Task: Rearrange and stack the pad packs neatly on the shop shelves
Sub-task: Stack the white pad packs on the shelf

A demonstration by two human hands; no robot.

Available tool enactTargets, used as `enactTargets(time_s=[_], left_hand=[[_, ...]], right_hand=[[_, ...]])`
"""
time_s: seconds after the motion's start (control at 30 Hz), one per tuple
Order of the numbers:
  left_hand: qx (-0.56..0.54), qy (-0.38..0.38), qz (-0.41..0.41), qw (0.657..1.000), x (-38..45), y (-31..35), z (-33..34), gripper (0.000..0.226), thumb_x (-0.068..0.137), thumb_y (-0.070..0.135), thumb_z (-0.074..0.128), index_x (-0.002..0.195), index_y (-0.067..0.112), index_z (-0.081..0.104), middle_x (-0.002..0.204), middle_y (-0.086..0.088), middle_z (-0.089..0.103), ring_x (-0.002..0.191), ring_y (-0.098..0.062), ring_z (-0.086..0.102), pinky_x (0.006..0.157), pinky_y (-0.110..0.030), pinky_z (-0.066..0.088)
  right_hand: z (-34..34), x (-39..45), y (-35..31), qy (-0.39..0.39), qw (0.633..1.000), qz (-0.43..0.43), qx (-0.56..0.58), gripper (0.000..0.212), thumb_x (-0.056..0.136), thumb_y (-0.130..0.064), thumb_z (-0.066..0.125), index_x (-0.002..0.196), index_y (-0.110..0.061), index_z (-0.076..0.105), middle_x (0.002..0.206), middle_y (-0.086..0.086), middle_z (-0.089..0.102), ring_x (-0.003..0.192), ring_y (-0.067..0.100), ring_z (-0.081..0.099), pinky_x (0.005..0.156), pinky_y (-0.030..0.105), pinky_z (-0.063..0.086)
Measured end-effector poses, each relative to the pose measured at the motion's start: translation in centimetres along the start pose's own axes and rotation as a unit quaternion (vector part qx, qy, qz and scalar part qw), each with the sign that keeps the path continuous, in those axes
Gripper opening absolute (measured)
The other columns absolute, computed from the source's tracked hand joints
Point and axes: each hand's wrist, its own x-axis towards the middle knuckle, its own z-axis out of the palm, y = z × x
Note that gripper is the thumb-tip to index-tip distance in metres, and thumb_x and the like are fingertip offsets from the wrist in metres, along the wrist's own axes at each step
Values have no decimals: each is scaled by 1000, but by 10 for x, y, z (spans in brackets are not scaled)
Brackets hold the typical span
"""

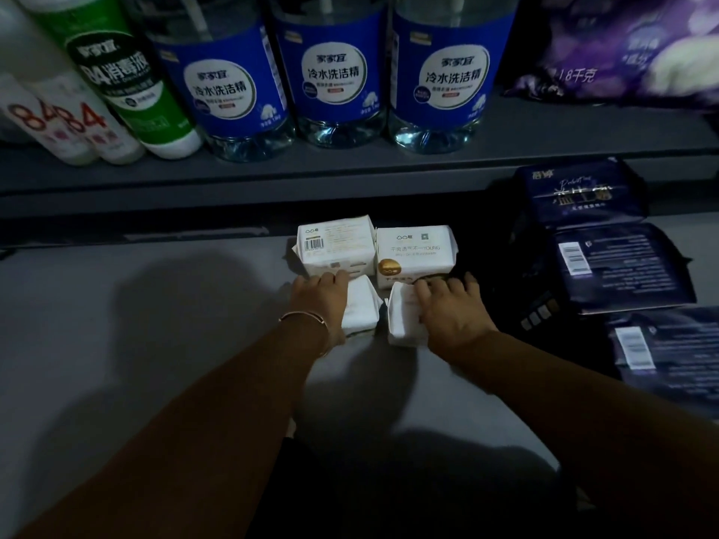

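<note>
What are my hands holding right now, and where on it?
Each hand rests on a small white pad pack: left hand on the left front pack, right hand on the right front pack, fingers over their tops.
</note>
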Motion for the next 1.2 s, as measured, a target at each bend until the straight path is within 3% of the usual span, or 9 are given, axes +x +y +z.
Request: enactTargets(time_s=[0.1, 0.23, 0.37, 0.47, 0.63, 0.77, 0.93, 1.07, 1.2], left_hand=[[-71, -59, -15, 996, 3, -10, -28, 84, 67, 32, 77, 137, 16, 33, 131, -5, 50, 117, -25, 49, 99, -33, 40], [-235, -128, -30, 963, -4, -31, -96, 54, 68, 14, 75, 117, 13, 52, 100, -7, 64, 82, -22, 61, 65, -27, 50], [-263, -157, 5, 952, -21, -38, -168, 44, 70, 13, 75, 109, 20, 56, 96, -3, 70, 84, -21, 69, 73, -36, 59], [-276, -151, 16, 949, -34, -36, -227, 46, 71, 9, 74, 111, 22, 56, 95, -3, 70, 82, -20, 70, 70, -33, 58], [-267, -113, 54, 955, -58, -37, -328, 39, 74, 3, 71, 108, 17, 58, 100, -10, 71, 85, -26, 71, 68, -35, 58], [-256, -53, 88, 961, -79, -37, -401, 41, 71, 5, 74, 108, 17, 60, 101, -9, 71, 89, -28, 70, 75, -42, 58], [-250, 0, 115, 961, -91, -39, -483, 45, 72, 7, 76, 112, 21, 60, 104, -3, 70, 93, -21, 69, 78, -36, 57], [-237, 42, 129, 962, -93, -43, -535, 44, 72, 9, 76, 109, 25, 59, 104, -3, 70, 90, -23, 70, 80, -40, 58], [-224, 117, 122, 960, -85, -50, -572, 54, 70, 14, 78, 115, 28, 51, 105, 0, 67, 87, -23, 70, 77, -42, 59]], right_hand=[[-28, 1, 4, -16, 997, -24, 73, 75, 77, -40, 68, 136, -15, 29, 135, 10, 44, 127, 29, 38, 110, 43, 23], [-96, -3, 27, -53, 974, -13, 218, 76, 70, -42, 76, 133, -21, 39, 126, 3, 51, 118, 23, 47, 102, 37, 36], [-167, -20, 57, -79, 951, -50, 295, 56, 70, -31, 80, 118, -19, 54, 108, -1, 59, 98, 16, 55, 82, 28, 47], [-221, -35, 74, -48, 947, -63, 310, 55, 68, -30, 81, 115, -17, 57, 109, -1, 61, 98, 16, 57, 87, 30, 50], [-309, -67, 99, 32, 942, -76, 326, 40, 66, -23, 83, 99, -15, 62, 98, 2, 65, 93, 20, 61, 83, 33, 52], [-376, -95, 115, 89, 928, -81, 352, 43, 68, -11, 80, 107, -6, 63, 100, 9, 68, 91, 26, 65, 83, 40, 56], [-443, -114, 137, 167, 911, -90, 367, 38, 69, -8, 79, 105, -12, 65, 92, 2, 69, 77, 12, 65, 65, 20, 55], [-481, -113, 149, 218, 887, -92, 397, 41, 68, -6, 79, 107, -14, 66, 98, 3, 70, 84, 15, 67, 70, 21, 56], [-507, -100, 157, 261, 874, -82, 402, 46, 67, -10, 81, 110, -15, 65, 100, 3, 69, 89, 20, 67, 80, 33, 57]])
